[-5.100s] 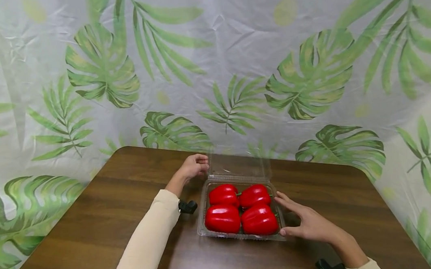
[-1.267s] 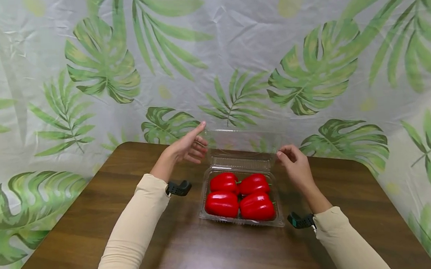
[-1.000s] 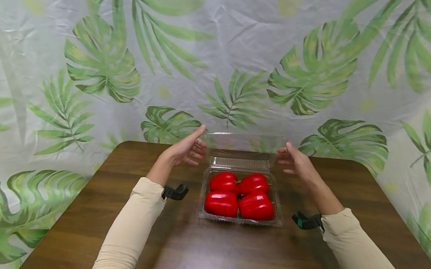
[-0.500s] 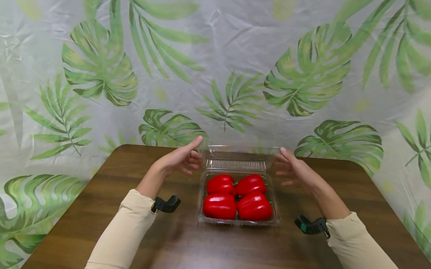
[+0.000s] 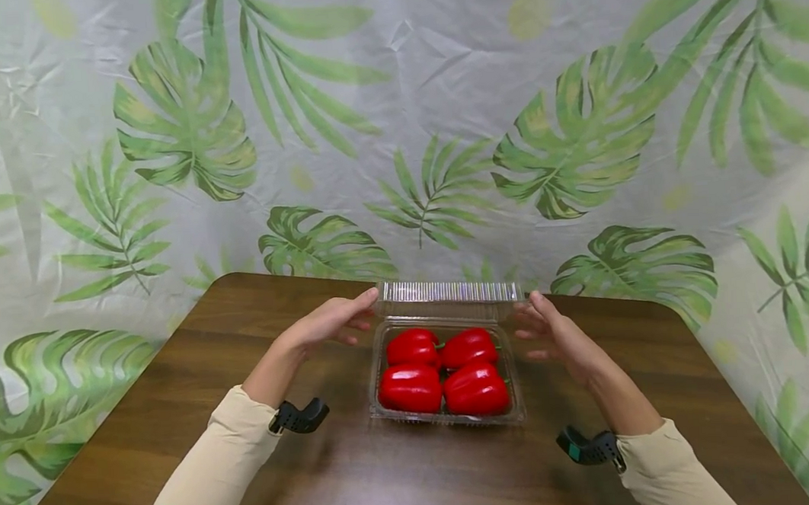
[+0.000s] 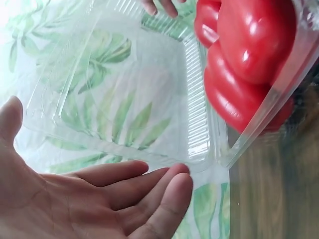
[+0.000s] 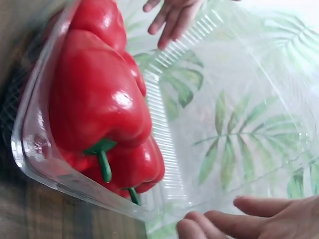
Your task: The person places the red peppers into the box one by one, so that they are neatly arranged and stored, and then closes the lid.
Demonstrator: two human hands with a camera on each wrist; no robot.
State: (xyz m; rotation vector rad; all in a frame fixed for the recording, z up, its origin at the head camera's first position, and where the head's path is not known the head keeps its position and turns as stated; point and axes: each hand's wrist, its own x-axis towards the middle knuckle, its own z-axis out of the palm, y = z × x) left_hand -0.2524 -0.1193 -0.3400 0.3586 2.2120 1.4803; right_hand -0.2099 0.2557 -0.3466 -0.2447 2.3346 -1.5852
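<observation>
Several red bell peppers (image 5: 410, 389) with green stems fill the base of a clear plastic clamshell box (image 5: 447, 419). Hinged at the far side, its clear lid (image 5: 448, 292) is raised and tilted, with a ribbed band along it. My left hand (image 5: 332, 319) is beside the lid's left side, thumb tip right at the edge; its fingers extend under the lid's side in the left wrist view. On the right, my right hand (image 5: 556, 334) has its thumb up by the lid's other corner, fingers loosely extended. Neither hand curls round anything.
The box rests on a dark brown wooden table (image 5: 362, 483). Behind the table hangs a pale curtain (image 5: 451, 90) printed with green leaves. Each wrist wears a black camera mount (image 5: 299, 417).
Earlier the right hand pinched the lid's right edge; it then let go and spread its fingers. The lid has tilted and appears lower. Both hands have moved down with it.
</observation>
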